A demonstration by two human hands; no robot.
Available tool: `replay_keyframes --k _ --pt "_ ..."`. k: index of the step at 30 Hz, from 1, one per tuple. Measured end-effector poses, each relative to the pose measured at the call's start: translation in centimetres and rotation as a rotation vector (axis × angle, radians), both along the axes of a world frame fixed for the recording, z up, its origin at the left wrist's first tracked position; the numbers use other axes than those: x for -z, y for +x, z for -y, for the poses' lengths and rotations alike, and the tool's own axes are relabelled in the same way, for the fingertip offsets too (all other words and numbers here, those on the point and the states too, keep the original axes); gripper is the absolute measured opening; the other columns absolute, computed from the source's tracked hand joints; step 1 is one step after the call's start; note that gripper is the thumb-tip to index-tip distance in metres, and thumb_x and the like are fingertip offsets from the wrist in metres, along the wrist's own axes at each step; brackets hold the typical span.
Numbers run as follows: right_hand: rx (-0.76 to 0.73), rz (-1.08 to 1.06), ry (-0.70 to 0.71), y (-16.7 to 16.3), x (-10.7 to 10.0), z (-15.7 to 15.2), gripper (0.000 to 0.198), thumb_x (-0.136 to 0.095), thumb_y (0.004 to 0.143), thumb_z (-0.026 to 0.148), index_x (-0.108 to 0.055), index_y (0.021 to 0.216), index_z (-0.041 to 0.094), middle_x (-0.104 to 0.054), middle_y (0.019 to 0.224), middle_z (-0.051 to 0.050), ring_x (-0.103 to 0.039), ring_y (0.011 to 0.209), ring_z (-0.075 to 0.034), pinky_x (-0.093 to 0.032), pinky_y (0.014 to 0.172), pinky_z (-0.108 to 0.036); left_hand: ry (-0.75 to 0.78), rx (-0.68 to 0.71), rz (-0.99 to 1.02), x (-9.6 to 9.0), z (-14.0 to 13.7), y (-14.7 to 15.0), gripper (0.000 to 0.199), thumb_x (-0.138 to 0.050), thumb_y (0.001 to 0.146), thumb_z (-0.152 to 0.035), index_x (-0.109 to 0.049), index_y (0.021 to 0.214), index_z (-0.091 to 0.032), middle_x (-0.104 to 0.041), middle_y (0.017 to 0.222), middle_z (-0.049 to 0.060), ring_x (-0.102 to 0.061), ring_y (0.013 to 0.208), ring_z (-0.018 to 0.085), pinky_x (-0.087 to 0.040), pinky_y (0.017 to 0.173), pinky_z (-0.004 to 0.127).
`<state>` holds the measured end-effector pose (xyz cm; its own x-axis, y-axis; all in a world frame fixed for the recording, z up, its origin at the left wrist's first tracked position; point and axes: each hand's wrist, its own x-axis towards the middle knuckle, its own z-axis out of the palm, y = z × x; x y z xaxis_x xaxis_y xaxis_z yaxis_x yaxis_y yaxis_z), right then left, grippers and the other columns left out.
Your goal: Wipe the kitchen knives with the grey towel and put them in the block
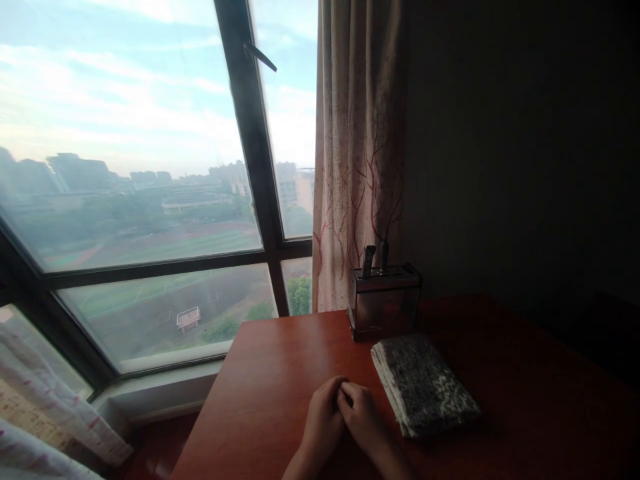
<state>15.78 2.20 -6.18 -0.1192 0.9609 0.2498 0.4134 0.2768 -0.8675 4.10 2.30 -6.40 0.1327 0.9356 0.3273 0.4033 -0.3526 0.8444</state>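
Observation:
My left hand (325, 401) and my right hand (359, 408) rest together over the reddish-brown wooden table (270, 373). Their fingers are curled in and touch at the front, and I see nothing held in them. The undersides of both hands are hidden. Just right of my right hand lies a folded cloth (425, 383), dark grey with a pale pattern and light layered edges. Neither hand touches it.
A knife block (385, 287) with dark handles sticking up stands at the table's back edge. Behind it hangs a pale curtain (345, 133) with red branches. A large window (150, 267) fills the left. Deep shadow covers the right side.

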Motion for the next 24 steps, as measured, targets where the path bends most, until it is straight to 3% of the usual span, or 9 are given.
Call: replay_keyframes --k 24 --pt "0.001 0.033 0.000 0.11 -0.10 -0.09 0.026 -0.042 0.089 0.020 -0.052 0.064 0.019 -0.066 0.071 -0.005 -0.061 0.068 -0.017 -0.036 0.061 -0.024 -0.006 -0.004 -0.007 -0.27 0.09 0.11 0.043 -0.051 0.066 -0.005 -0.070 0.103 -0.017 -0.075 0.102 0.011 -0.069 0.094 0.026 -0.052 0.087 0.036"
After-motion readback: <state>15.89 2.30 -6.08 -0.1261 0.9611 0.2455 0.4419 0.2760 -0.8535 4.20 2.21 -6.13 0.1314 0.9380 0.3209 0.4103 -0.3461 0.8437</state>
